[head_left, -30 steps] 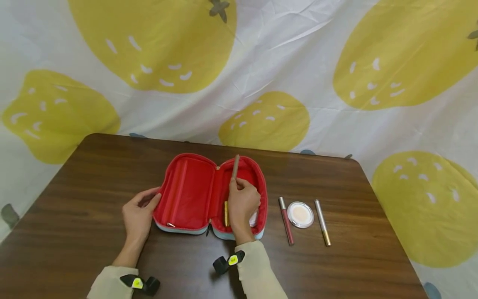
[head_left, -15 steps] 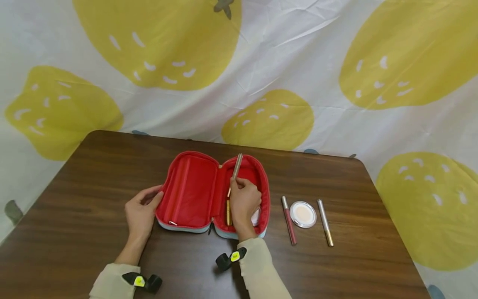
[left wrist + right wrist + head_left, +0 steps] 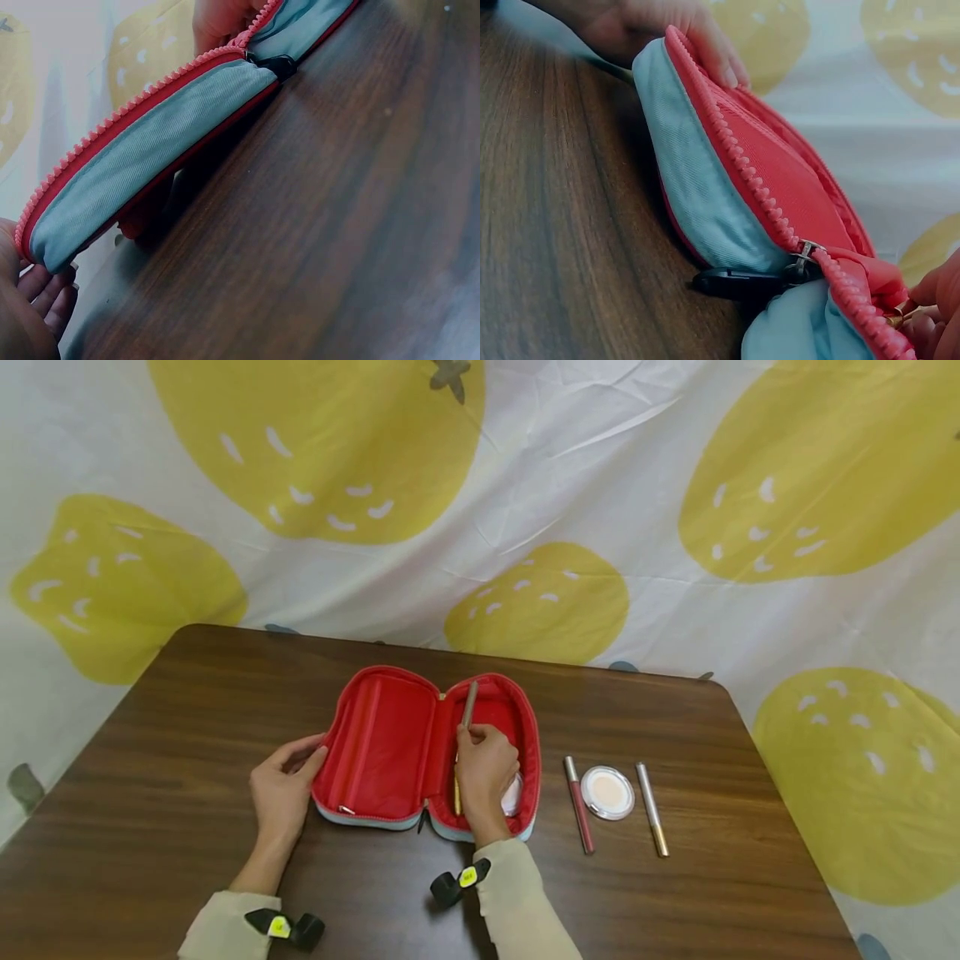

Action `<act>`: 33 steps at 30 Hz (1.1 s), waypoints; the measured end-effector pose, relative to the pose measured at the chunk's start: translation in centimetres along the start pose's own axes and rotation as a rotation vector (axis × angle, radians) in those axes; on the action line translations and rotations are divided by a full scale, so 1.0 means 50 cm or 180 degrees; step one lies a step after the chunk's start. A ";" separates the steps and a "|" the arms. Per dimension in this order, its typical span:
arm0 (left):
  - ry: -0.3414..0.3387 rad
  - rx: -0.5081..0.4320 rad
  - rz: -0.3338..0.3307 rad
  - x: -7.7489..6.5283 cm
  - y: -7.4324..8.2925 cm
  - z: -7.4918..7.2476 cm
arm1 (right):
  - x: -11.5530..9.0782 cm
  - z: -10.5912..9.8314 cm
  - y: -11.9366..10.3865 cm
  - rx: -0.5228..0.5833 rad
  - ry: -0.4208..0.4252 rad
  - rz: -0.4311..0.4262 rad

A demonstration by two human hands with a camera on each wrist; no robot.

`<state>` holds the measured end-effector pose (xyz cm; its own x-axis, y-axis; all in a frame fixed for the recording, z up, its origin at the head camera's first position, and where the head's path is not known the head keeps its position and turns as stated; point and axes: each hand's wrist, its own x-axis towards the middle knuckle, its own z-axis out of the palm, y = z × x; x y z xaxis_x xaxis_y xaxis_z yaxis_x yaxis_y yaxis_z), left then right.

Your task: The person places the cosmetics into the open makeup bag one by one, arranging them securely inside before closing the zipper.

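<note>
Near the far edge of the desk (image 3: pixel 720 877), I find the case (image 3: pixel 401 743) unfolded, the left hand (image 3: pixel 282 787) pinching its left rim and the right hand (image 3: pixel 486 770) pinching a pen (image 3: pixel 469 704) that, I judge, could catch the far rim if lowered tilted.

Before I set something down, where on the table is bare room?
Bare: table left of the left hand, and right of the silver tube. Crowded: the right half of the pouch, under the right hand, and around the compact, between that tube and the red tube.
</note>
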<state>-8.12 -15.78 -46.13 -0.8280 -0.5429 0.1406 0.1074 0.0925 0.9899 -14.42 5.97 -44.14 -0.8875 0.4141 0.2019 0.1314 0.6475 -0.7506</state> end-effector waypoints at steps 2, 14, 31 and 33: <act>0.0021 0.0010 0.0003 0.004 -0.016 -0.001 | 0.000 0.001 0.001 -0.0026 0.0004 -0.0011; 0.0057 0.0006 0.0047 0.003 -0.026 -0.002 | -0.005 -0.001 -0.006 -0.0059 0.0030 0.0125; 0.0017 -0.0033 0.0046 0.005 -0.025 0.001 | -0.006 -0.019 -0.008 -0.0272 -0.0220 -0.0031; 0.0013 -0.0049 0.0030 0.004 -0.024 0.002 | -0.005 -0.020 -0.007 -0.0290 -0.0257 -0.0058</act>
<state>-8.48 -15.93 -47.27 -0.8246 -0.5454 0.1499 0.1236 0.0848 0.9887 -13.80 6.27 -43.28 -0.9224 0.3512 0.1608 0.1513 0.7114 -0.6863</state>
